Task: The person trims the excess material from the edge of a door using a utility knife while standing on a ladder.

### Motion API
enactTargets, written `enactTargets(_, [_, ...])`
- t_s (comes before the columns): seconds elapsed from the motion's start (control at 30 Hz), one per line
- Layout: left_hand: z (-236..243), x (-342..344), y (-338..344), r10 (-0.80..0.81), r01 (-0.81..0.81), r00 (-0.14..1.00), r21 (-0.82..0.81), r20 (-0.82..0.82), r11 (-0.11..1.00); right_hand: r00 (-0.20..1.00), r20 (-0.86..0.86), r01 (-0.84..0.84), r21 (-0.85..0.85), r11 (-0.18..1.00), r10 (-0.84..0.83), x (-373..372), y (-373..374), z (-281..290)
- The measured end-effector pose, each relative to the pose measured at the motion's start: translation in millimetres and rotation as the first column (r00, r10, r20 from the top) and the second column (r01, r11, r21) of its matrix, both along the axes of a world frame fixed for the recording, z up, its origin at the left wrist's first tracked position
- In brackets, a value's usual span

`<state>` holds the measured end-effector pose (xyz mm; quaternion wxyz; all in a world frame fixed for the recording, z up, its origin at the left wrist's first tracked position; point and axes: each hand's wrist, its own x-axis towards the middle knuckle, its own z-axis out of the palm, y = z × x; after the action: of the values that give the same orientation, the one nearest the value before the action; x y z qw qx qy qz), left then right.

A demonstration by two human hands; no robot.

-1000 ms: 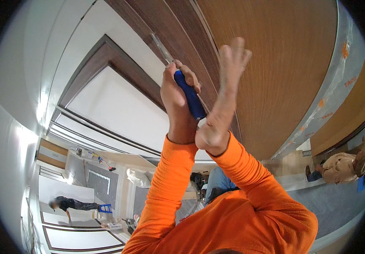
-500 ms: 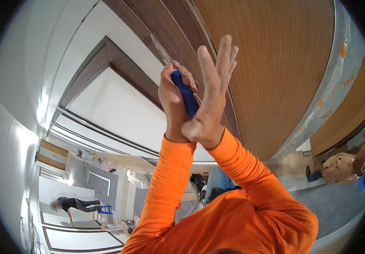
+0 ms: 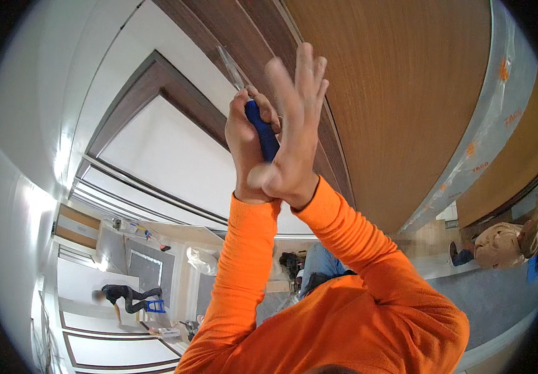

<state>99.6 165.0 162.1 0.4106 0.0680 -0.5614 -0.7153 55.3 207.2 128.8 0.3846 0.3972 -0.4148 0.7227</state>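
Observation:
My left hand [image 3: 244,140] is wrapped round the dark blue handle of a chisel [image 3: 261,128]. Its narrow metal blade slants up and left, with the tip against or close to the dark brown wood trim [image 3: 210,34]; contact cannot be made out. My right hand [image 3: 300,131] has its fingers stretched upward and apart. The heel of that palm lies at the butt of the handle, beside my left wrist, and partly covers it. Both forearms are in orange sleeves.
To the right rises a wide brown wood-grain panel [image 3: 400,93], edged by a clear plastic-covered strip [image 3: 468,149]. A white panel in a dark frame [image 3: 166,146] lies left of my hands. One person [image 3: 125,294] bends on a blue step stool at lower left; another [image 3: 499,245] is far right.
Both hands and the chisel have shifted slightly left and upward in view. The person at lower left has moved a little to the right and changed posture.

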Motion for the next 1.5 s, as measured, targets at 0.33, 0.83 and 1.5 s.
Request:
enactTargets(0.33, [-62.7,16.3,5.3,0.160,-0.124,0.982,-0.296,0.100,0.947,0.756,0.469,-0.581,0.157,0.799,0.457,41.4,64.5,-86.8])
enactTargets(0.83, [65.0,-14.1,-123.6,0.576,-0.218,0.572,-0.785,-0.584,-0.580,0.368,0.893,-0.807,0.168,0.566,0.259,56.1,134.7,-253.8])
enactTargets(1.5, [139.5,-23.1,-145.5,0.466,0.150,0.868,-0.802,-0.173,-0.577,0.452,0.849,-0.819,0.273,0.505,0.273,20.3,120.0,-255.7])
